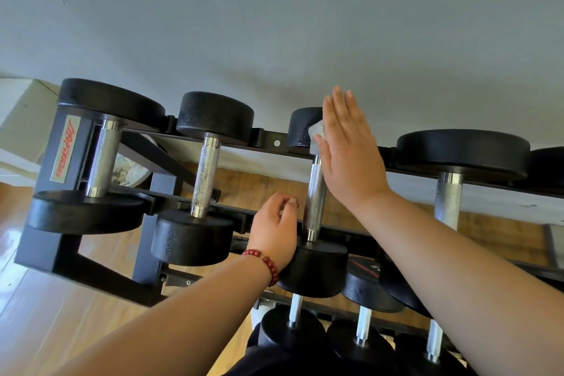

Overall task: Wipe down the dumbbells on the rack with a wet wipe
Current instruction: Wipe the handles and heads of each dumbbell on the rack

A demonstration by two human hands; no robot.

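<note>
Lower row, nearest: 3 lower dumbbells (363, 327) counted by their bright handles. Each long axis runs near to far, one black head toward the person and one away.

Two bare forearms reach in from below. The left wrist carries 1 red bead bracelet (265, 262).

Left hand (274, 229): fingers loosely curled with nothing held in them. The heel of the hand rests against the near head of the third dumbbell (314, 195), counting from the left on the upper row.

Upper row: 5 upper dumbbells (206, 174) in view. Three show in full. The fourth has its near head hidden behind the right forearm. Of the fifth only a far head shows at the right edge. All lie across the two rails of the black rack (268, 137), side by side and apart, with knurled handles pointing from the person toward the wall (274, 24).

Right hand (345, 159): flat, fingers straight and together. The palm presses 1 pale wipe (317, 134) against the side of the third dumbbell's far head. Only a corner of the wipe shows past the thumb edge of the hand.

Rack end frame, far left: 1 red-lettered label (65, 149).

Wooden floor (45, 299) shows under and beside the rack.
</note>
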